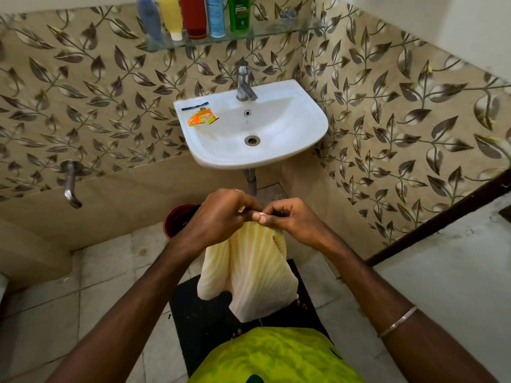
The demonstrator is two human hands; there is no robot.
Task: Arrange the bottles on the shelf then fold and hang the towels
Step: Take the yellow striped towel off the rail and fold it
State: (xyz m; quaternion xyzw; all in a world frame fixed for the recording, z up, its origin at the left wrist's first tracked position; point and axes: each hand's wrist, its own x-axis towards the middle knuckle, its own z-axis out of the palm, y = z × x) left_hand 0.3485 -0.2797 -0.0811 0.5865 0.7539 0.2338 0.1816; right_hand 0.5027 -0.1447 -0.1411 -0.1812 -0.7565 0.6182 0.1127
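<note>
Hanging from both hands in front of the person, below the sink: one pale yellow striped towel (249, 275), bunched at the top and drooping in loose folds over a black mat (199, 316) on the floor.

Left hand (221, 217): fingers curled, pinching the towel's top edge. Right hand (287, 217): fingers curled, pinching the same edge just beside the left; the two hands touch at the thumbs. A thin metal bangle (398, 322) sits on the right forearm.

Glass shelf (276, 31), on the wall above the sink: five bottles upright in a row at its left half. From left to right: blue-grey bottle (149, 17), yellow bottle (171, 15) with white cap downward, red bottle (193, 15), light blue bottle (215, 15), green bottle (239, 12). The tops of all five are cut off by the frame edge.

White sink (304, 125), wall-mounted, with a chrome tap (244, 84) at its back. An orange sachet (201, 118) lies on its left rim.

Wall tap (70, 183), lower left, on leaf-patterned tiles. Dark red bucket (177, 219) on the floor, partly hidden behind the left hand.
</note>
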